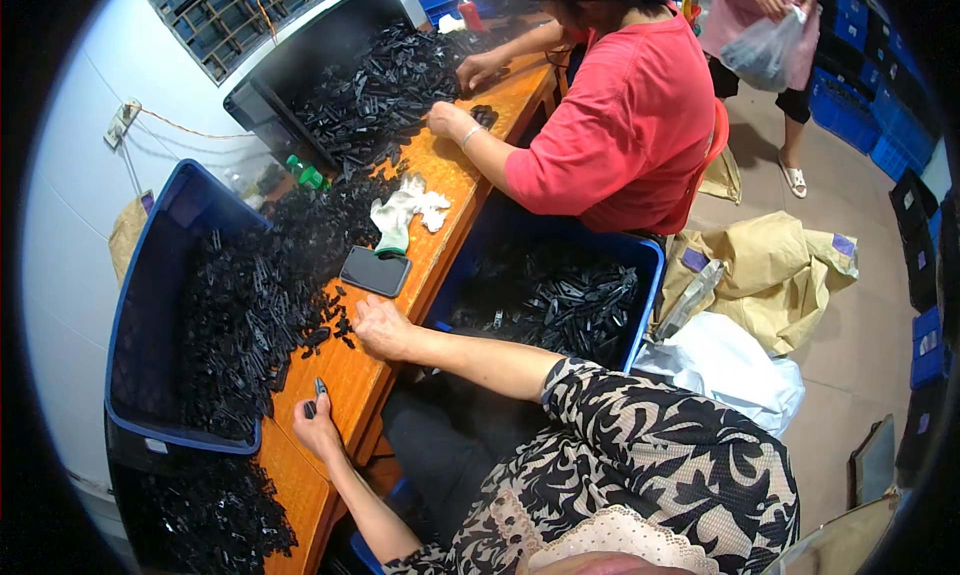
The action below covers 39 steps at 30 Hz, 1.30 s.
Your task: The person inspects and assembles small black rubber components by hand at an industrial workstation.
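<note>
My left hand (318,427), over the near part of the wooden table, is closed on a small black plastic piece (320,387); its tip sticks up past the thumb. My right hand (382,327) is at the table's front edge, fingers curled together; what they hold, if anything, is hidden. Beside it lie small black bits (340,320) and a dark phone (376,271). To the left, a heap of black plastic pieces (235,310) spills from a tipped blue crate (150,275) onto the table.
A white glove (405,210) lies beyond the phone. Right of the table stands a blue bin (648,275) of black pieces. Across from it, a person in a red shirt (630,115) handles pieces. Brown sacks (770,275) and a white bag (725,370) lie on the floor.
</note>
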Available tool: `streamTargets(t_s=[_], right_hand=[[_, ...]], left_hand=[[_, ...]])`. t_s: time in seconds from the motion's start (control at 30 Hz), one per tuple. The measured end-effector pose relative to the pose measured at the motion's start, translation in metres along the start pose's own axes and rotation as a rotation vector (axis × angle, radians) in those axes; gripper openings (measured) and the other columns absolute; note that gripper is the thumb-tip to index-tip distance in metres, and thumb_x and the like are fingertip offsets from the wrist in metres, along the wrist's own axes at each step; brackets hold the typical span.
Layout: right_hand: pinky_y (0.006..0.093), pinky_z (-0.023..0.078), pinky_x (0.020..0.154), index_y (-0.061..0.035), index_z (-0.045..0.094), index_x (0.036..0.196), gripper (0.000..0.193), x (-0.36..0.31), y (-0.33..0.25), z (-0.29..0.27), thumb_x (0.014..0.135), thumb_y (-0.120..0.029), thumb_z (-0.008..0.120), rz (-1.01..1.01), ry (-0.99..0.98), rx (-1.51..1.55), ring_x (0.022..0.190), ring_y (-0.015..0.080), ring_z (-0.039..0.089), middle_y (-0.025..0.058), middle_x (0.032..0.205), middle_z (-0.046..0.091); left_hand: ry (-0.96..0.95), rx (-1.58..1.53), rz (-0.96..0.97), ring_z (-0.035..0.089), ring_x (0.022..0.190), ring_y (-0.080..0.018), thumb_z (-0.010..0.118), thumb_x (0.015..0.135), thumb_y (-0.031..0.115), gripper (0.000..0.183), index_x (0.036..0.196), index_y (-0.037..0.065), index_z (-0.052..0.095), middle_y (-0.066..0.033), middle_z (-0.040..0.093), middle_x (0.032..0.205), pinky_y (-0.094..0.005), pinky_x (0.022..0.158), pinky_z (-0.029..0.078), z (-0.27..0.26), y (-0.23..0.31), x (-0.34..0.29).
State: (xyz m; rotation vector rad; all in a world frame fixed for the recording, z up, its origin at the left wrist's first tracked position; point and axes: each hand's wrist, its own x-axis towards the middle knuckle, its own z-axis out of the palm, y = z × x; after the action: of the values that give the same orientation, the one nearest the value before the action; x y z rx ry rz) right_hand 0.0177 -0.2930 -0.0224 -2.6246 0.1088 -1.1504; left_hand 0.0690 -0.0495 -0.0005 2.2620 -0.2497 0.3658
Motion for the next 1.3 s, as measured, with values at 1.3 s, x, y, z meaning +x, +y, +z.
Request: streamTargets(t_s=[1.3], right_hand=[[0.0373,0.053,0.062,-0.0002,0.066,0.099,0.031,-0.062,-0.087,-0.134,0.069,0.006,0.073,-0.342,0.211,0.557,0.077,0.0302,0.065,0.0150,0.090,0.066]], left_hand=[[-0.382,-1.452,-0.326,0.069,0.094,-0.0215,0.057,0.094,0.003,0.027,0.119,-0.005,0.060,-0.0140,0.069,0.107,-0.0334,0.083,0.058,-0.034,0.084,-0.134]])
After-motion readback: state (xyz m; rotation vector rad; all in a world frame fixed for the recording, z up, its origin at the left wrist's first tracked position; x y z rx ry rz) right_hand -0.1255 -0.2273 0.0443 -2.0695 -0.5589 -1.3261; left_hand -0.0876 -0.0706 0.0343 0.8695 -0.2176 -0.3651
